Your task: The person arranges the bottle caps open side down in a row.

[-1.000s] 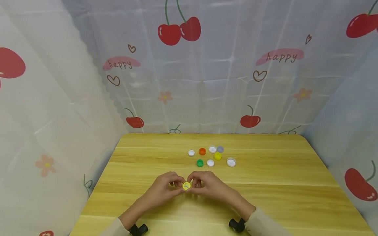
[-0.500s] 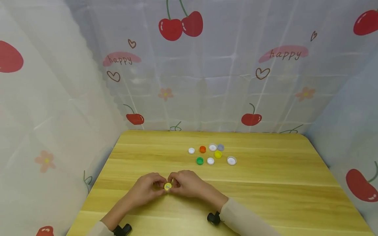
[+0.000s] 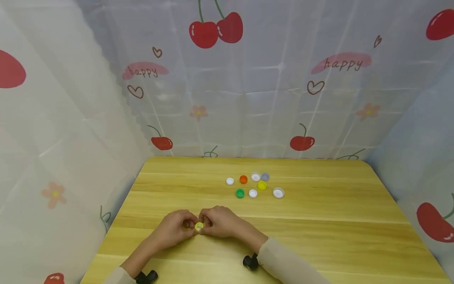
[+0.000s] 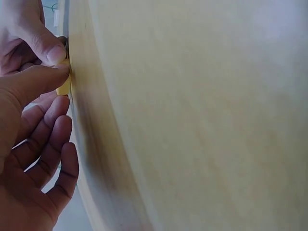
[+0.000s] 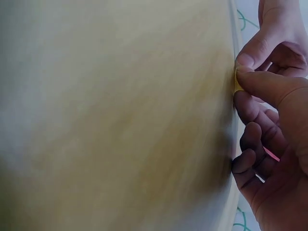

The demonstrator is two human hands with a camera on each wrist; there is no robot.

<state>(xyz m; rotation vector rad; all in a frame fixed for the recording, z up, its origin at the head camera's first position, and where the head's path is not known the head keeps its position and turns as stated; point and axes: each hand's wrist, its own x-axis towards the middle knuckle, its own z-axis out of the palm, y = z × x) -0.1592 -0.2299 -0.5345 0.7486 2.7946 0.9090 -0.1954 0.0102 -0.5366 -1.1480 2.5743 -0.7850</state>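
Your left hand (image 3: 173,227) and right hand (image 3: 221,222) pinch a yellow cap (image 3: 199,227), one from each side, over the left half of the worktop (image 3: 326,236). Farther from you lie a green cap (image 3: 240,193) and an orange cap (image 3: 243,179).

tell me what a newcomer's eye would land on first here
Probably the big red cherries printed high on the curtain. Next comes the small yellow disc pinched between the left hand and right hand, left of the table's middle. Farther back on the table, the orange cap and green cap stand out in a loose group.
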